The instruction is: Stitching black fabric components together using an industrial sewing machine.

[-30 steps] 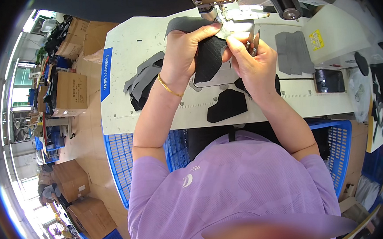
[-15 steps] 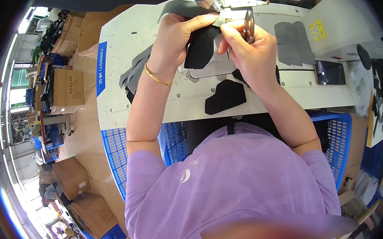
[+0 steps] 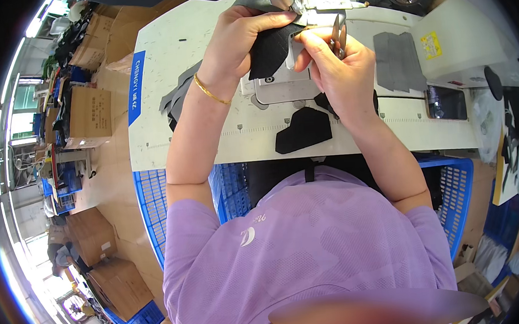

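Observation:
My left hand (image 3: 233, 45) pinches a black fabric piece (image 3: 272, 53) between thumb and fingers, close under the sewing machine's needle area (image 3: 297, 6). Grey fabric (image 3: 254, 0) shows behind that hand. In my right hand (image 3: 344, 68) is a pair of small thread snips (image 3: 339, 40), tucked in the curled fingers with the blades pointing up. Its thumb and forefinger come together at the edge of the black piece; whether they grip it I cannot tell. Another black fabric piece (image 3: 304, 129) lies flat near the table's front edge.
Grey fabric pieces lie left of my left forearm (image 3: 179, 95) and in a stack (image 3: 399, 61) at the right. A phone (image 3: 446, 102) rests on the right of the white table (image 3: 211, 150). Blue plastic baskets (image 3: 457, 191) stand below. Cardboard boxes (image 3: 88, 116) line the left floor.
My left hand has shifted slightly up and the black piece's lower end has risen with it, baring more of the machine's plate. The right hand still holds the snips in nearly the same place.

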A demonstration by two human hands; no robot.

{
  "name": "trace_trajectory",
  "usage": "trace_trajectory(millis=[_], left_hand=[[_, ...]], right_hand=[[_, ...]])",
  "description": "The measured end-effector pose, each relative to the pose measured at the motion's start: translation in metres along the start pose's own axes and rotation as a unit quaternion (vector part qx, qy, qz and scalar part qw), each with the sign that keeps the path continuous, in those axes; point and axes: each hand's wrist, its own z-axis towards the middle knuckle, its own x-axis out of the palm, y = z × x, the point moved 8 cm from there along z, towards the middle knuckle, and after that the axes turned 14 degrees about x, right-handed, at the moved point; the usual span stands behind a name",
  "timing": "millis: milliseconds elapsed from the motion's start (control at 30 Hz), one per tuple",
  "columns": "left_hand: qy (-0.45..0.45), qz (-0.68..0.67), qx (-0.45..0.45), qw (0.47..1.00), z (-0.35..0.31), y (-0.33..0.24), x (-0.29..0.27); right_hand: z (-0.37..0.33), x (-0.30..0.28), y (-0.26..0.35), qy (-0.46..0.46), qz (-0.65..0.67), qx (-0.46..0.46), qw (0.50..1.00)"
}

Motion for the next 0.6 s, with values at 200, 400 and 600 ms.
trace_trajectory(millis=[200,400,600], left_hand=[[-0.012,0.019,-0.01,1.0,0.003,0.001,0.001],[-0.034,0.039,-0.013,0.999,0.005,0.001,0.0],[-0.036,0.002,0.017,0.999,0.011,0.002,-0.004]], right_hand=[[-0.002,0.001,-0.004,0.011,-0.004,0.012,1.0],[-0.003,0.001,-0.006,0.015,-0.008,0.01,1.0],[-0.002,0.001,-0.01,0.017,-0.024,0.018,0.999]])
